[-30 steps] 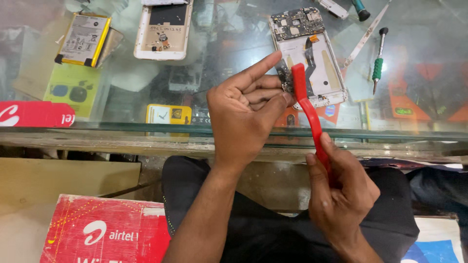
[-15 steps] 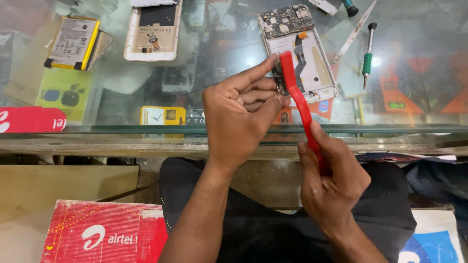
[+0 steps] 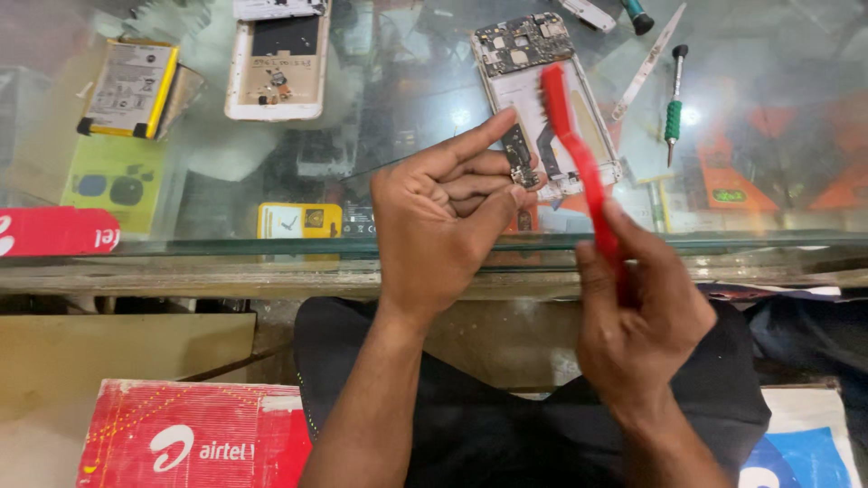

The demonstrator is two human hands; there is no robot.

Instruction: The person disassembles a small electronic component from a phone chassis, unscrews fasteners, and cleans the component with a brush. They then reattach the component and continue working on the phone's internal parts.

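Glass counter top (image 3: 380,117), with a display case beneath it showing through, forms the work surface; the person sits behind it, dark trousers visible below the counter edge.

Head view, only view supplied. Left hand (image 3: 443,226) is raised over the glass, forefinger extended, thumb and remaining fingers pinched together on a small dark circuit board (image 3: 522,163). Right hand (image 3: 637,316) is closed around the handle of a red brush (image 3: 574,145), whose head lies just beside the small board and above an opened phone frame (image 3: 542,99) lying on the glass. A green-handled screwdriver (image 3: 674,113) and metal tweezers (image 3: 646,59) lie right of the frame. Well to the left rest a white phone back shell (image 3: 276,63) and a yellow-edged battery (image 3: 131,86). A red carton (image 3: 194,434) sits below the counter.

Risk assessment: the board is held only at its edge by fingertips; firm brushing could flick it from the pinch onto the glass or floor, or bend its connector. Bristles dragged hard could lift small components.

Limits of observation: the bristle side of the brush is blurred, so contact with the board cannot be confirmed. The left palm hides most of the pinch. Reflections confuse what lies on the glass with what lies under it. Tools at the top edge are cut off.
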